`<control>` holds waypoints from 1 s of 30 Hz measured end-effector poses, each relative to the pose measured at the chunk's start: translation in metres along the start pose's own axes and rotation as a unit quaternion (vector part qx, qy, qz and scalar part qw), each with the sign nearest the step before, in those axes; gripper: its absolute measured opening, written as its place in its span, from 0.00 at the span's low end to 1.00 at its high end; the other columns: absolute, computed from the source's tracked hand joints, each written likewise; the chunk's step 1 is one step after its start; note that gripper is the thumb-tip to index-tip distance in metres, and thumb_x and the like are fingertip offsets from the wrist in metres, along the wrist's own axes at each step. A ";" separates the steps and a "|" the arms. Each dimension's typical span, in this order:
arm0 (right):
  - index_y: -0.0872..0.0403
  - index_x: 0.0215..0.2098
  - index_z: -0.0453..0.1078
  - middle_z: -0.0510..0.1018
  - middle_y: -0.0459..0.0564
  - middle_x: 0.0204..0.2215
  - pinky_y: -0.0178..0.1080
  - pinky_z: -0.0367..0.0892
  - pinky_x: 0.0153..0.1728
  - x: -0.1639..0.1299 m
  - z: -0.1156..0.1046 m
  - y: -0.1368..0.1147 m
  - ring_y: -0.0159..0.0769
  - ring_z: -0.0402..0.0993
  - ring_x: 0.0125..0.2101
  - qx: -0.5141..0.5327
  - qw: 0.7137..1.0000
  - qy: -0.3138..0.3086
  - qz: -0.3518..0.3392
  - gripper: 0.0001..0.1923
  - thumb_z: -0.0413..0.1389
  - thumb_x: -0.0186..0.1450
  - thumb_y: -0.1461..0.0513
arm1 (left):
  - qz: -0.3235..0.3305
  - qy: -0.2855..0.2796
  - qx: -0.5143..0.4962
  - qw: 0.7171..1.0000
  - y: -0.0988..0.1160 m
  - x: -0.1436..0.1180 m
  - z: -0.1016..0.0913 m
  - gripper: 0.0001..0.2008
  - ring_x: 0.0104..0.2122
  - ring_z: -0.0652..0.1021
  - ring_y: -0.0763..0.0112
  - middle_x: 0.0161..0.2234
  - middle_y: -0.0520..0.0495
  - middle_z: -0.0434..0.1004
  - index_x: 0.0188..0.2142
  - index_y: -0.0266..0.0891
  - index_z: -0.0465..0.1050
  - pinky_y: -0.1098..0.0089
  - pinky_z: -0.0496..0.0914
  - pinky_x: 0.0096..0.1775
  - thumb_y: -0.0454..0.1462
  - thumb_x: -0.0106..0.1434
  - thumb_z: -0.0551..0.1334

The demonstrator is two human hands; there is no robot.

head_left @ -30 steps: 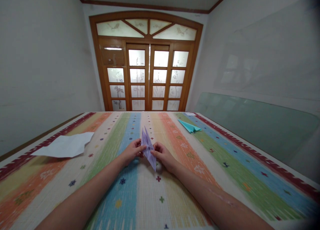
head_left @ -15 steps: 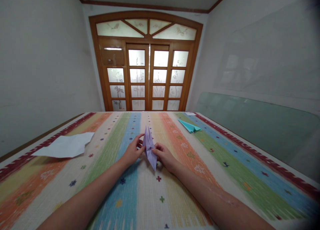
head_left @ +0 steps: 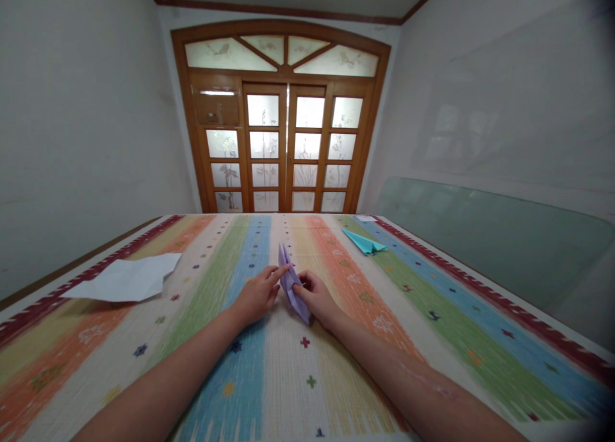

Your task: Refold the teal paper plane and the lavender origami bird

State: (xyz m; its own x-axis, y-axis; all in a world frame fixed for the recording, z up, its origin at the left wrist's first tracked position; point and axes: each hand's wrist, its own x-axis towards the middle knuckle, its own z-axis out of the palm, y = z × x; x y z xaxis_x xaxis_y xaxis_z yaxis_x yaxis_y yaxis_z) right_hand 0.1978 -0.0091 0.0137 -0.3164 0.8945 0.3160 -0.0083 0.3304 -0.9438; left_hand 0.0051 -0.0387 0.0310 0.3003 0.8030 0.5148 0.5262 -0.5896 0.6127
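Sitting mid-counter on the striped cloth is a folded purple paper piece, long and pointy. The right hand is pinching its middle with fingers closed on it, while the left hand is lying open, index finger touching the fold. Further out, a blue paper plane (far right) and a white sheet are lying well apart.

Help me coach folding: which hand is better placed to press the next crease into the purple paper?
Probably the left hand: its forefinger already lies against the purple paper, free to press, while the right hand pinches the fold.
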 end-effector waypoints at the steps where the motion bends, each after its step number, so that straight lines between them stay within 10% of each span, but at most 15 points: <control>1: 0.53 0.35 0.68 0.74 0.45 0.31 0.36 0.65 0.32 0.000 0.000 0.001 0.34 0.70 0.29 -0.009 1.000 -0.005 -0.004 0.08 0.58 0.58 0.59 | 0.002 -0.003 0.017 1.000 -0.001 0.000 0.000 0.29 0.47 0.73 0.60 0.54 0.44 0.68 0.62 0.54 0.62 0.60 0.65 0.53 0.31 0.63 0.57; 30: 0.52 0.40 0.73 0.78 0.49 0.35 0.40 0.66 0.40 0.001 -0.004 0.007 0.39 0.73 0.37 -0.099 0.992 0.020 -0.076 0.10 0.52 0.67 0.57 | 0.023 -0.006 0.074 0.997 -0.005 -0.003 0.002 0.15 0.40 0.74 0.60 0.42 0.43 0.73 0.53 0.46 0.69 0.62 0.65 0.46 0.41 0.67 0.56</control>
State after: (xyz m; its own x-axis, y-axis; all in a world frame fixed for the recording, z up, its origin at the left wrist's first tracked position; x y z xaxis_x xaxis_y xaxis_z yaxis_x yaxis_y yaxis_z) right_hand 0.2012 -0.0046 0.0078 -0.2870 0.8403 0.4599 0.1357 0.5109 -0.8488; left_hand 0.0029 -0.0376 0.0254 0.3357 0.7766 0.5332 0.6234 -0.6075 0.4923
